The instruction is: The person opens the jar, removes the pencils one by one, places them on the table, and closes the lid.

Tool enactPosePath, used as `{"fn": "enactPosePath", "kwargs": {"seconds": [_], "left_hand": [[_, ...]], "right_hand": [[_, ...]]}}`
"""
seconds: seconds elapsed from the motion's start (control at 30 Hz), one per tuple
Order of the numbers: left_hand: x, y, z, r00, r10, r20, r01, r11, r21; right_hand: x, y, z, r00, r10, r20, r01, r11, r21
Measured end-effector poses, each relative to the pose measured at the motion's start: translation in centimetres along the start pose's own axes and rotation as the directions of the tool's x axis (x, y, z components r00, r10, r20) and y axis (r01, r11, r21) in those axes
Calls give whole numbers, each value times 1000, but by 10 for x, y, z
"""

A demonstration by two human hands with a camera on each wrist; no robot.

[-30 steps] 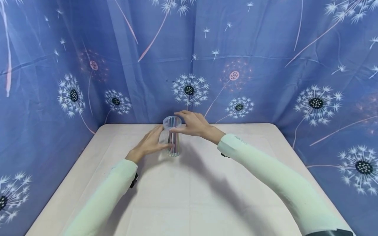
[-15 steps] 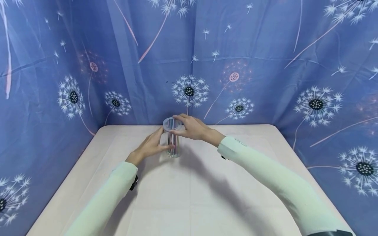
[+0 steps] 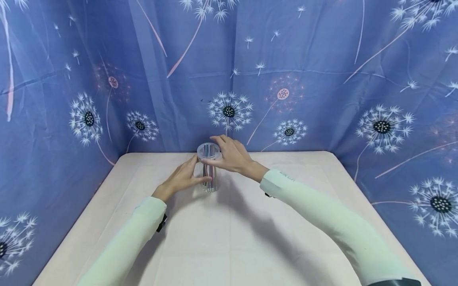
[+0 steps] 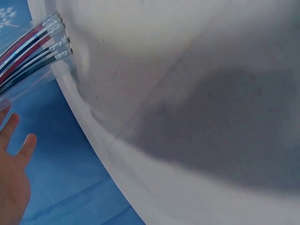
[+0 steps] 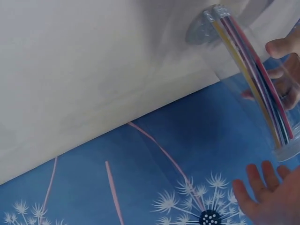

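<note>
A clear cylindrical jar (image 3: 209,174) stands upright near the table's far edge, with a clear round lid (image 3: 208,151) on top. Several coloured pencils (image 5: 251,77) with silvery ends show through its wall. My left hand (image 3: 179,177) grips the jar from the left, thumb across the front and fingers behind. My right hand (image 3: 232,155) is at the lid's right side, thumb along the near rim and index finger raised behind it. In the right wrist view, the right hand's spread fingers (image 5: 255,178) appear a little apart from the lid. Its contact at the thumb is hard to judge.
A pale cloth covers the table (image 3: 229,238). Blue curtains (image 3: 179,99) with a dandelion print hang behind it and at both sides. Shadows of the arms fall across the tabletop.
Half a second ago my right hand's fingers lay over the lid; now the index finger is lifted off and the thumb has slid left along the near rim. My left hand stays put.
</note>
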State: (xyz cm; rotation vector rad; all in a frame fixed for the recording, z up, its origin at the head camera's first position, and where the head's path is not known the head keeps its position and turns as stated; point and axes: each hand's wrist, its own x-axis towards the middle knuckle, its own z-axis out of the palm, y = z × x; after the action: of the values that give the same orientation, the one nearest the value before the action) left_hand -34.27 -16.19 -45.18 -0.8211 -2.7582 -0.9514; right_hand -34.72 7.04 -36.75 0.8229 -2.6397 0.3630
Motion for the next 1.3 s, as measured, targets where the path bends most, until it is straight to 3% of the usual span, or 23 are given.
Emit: {"fn": "enactPosePath", "kwargs": {"seconds": [0.1,0.23,0.63,0.93,1.07,1.3], "left_hand": [[-1,0,0,1000,-4,5,4,1000,-5],[0,0,0,1000,-4,8,4,1000,-7],[0,0,-1,1000,4,1,-4,1000,7],[1,-1,0,1000,-11,8,11,1000,0],[3,-2,0,1000,-7,7,7,1000,-2],[2,-3,1,1000,-10,4,10,1000,1]], "right_hand": [[2,-2,2,999,12,-49,-12,1000,-10],[3,-3,3,999,14,-51,-15,1000,-8],[4,-1,-5,992,-90,93,80,992,99],[4,-4,-4,998,8,-67,-7,1000,22],[4,-4,-5,999,8,-34,-6,999,48],[4,-3,-6,995,-85,45,82,995,61]]}}
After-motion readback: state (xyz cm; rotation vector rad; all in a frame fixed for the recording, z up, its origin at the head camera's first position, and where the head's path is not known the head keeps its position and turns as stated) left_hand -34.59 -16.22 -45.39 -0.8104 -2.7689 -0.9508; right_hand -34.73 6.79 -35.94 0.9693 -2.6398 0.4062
